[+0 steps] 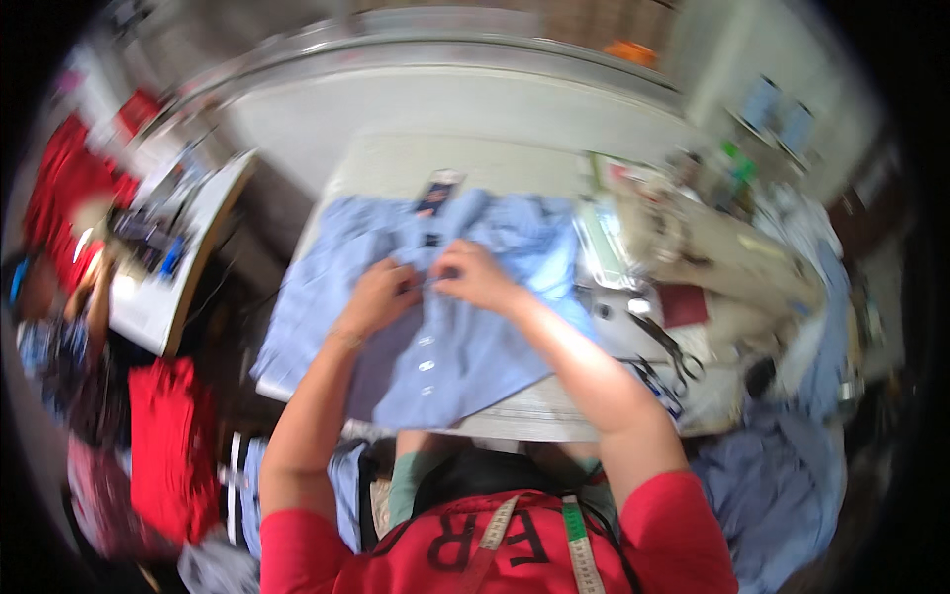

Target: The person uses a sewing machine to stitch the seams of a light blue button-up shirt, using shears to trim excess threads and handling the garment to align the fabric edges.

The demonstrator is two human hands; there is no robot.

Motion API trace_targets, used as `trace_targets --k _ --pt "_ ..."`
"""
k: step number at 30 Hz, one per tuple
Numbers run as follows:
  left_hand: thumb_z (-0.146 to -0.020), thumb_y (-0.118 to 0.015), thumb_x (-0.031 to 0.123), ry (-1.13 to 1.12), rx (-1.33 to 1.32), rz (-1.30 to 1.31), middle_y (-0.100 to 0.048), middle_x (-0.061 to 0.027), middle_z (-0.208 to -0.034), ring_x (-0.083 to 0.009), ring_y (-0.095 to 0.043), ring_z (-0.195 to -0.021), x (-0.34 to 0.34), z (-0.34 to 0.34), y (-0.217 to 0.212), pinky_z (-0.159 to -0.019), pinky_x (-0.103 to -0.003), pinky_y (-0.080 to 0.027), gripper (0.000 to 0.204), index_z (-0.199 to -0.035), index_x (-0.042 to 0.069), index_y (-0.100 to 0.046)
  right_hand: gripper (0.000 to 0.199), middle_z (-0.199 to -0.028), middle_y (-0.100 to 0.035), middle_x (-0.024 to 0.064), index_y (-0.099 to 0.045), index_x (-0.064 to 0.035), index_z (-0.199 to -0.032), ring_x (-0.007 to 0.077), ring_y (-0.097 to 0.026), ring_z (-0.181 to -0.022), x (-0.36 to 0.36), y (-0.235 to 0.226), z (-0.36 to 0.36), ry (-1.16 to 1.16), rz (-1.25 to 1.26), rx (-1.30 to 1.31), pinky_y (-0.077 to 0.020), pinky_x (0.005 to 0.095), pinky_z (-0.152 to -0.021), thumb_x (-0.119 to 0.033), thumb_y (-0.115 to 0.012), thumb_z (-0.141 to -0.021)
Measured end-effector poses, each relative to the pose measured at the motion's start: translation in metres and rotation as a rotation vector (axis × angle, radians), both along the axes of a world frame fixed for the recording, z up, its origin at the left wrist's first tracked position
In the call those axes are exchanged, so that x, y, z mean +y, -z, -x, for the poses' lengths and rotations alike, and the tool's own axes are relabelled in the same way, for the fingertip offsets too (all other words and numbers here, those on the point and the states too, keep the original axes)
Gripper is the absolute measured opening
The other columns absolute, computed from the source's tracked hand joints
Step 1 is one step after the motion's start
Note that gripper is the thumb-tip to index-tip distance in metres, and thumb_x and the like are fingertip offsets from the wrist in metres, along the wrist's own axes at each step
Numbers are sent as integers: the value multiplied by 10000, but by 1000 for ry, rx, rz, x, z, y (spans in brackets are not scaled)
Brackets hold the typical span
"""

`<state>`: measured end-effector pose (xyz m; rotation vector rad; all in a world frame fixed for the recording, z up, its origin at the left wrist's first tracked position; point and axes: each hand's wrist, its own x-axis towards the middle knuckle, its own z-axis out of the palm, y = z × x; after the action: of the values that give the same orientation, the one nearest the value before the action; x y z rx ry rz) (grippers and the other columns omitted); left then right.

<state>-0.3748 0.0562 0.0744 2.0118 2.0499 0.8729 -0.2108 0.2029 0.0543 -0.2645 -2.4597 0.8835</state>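
A light blue button-up shirt (475, 342) lies spread over the white table, its collar end away from me and its button front running toward me. My left hand (381, 297) is closed with its fingertips on the front edge, a little below the collar. Facing it, my right hand (477, 277) pinches the same front strip from the other side. The fingertips nearly meet, and any button between them is hidden. White buttons show lower down the front. A dark tag (436, 193) sticks out at the collar.
Black-handled scissors (673, 351) lie right of the shirt, near a beige cloth heap (712, 257) and clear packets (606, 243). Blue garments (772, 495) hang at the lower right. At left stand a second table (198, 257) with a person beside it, and red cloth (173, 450).
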Motion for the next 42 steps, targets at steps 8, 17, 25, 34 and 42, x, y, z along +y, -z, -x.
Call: trace_targets --k 8,17,25,34,42 --pt "-781 -583 -71 -10 -281 -24 -468 -52 -779 -170 -461 -731 -6 23 20 -677 -289 -411 108 -871 -19 -555 151 -748 -657 136 -609 -101 -849 366 -644 -739 -28 1 22 11 113 141 -489 470 -666 -202 -620 -737" --pt "-932 -562 63 17 -321 65 -573 -31 -793 -108 -494 -742 22 14 7 -688 -272 -433 86 -944 -17 -592 163 -836 -686 143 -671 -75 -860 360 -656 -822 -11 17 22 184 54 16 -499 469 -729 -192 -598 -773" --pt "-898 -617 111 -61 -288 -52 -651 -92 -778 -141 -566 -743 23 9 35 -679 -315 -463 143 -898 -28 -650 223 -725 -675 137 -695 -51 -919 258 -667 -689 -24 -1 1 199 529 -96 -510 395 -655 -248 -628 -838" --pt "-906 -626 128 -103 -342 -25 -682 -140 -892 -185 -627 -809 18 -2 16 -733 -312 -494 187 -1001 -29 -658 270 -877 -692 159 -684 -43 -984 304 -672 -813 -12 -10 -3 132 269 -161 -500 380 -738 -266 -595 -859" --pt "-903 -609 302 -116 -390 -17 -657 -125 -843 -267 -576 -819 17 2 18 -902 -373 -367 262 -968 68 -705 303 -891 -700 151 -689 -51 -1015 289 -674 -855 -10 -21 4 172 307 -344 -497 368 -771 -298 -569 -887"
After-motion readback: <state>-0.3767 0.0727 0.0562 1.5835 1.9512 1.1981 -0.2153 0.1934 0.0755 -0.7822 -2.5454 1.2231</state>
